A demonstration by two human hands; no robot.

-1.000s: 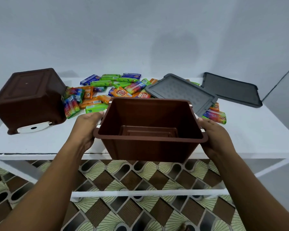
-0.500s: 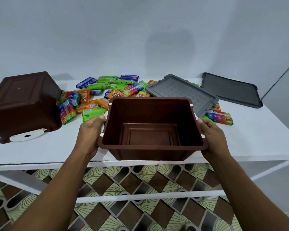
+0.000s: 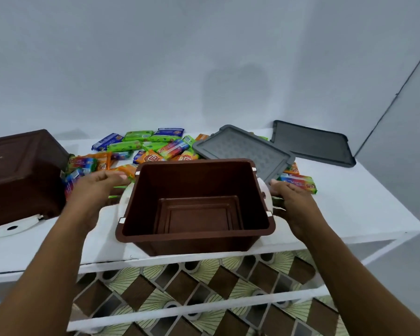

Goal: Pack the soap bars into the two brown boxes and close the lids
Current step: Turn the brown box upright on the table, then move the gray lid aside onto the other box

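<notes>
Head view, looking down on a white table [image 3: 349, 209]. Near the front edge, open brown box [image 3: 194, 207], upright, nothing inside. Left hand [image 3: 97, 190] just beside its left wall, fingers stretched out, holding nothing. Right hand [image 3: 292, 202] by its right wall, fingers loosely bent, holding nothing; cannot tell if touching the box. Behind the box, pile of soap bars [image 3: 136, 145]. Far left, second brown box [image 3: 22, 170], lying tipped over. One grey lid [image 3: 240, 151] leaning on the soaps, other grey lid [image 3: 310, 144] flat at back right.
</notes>
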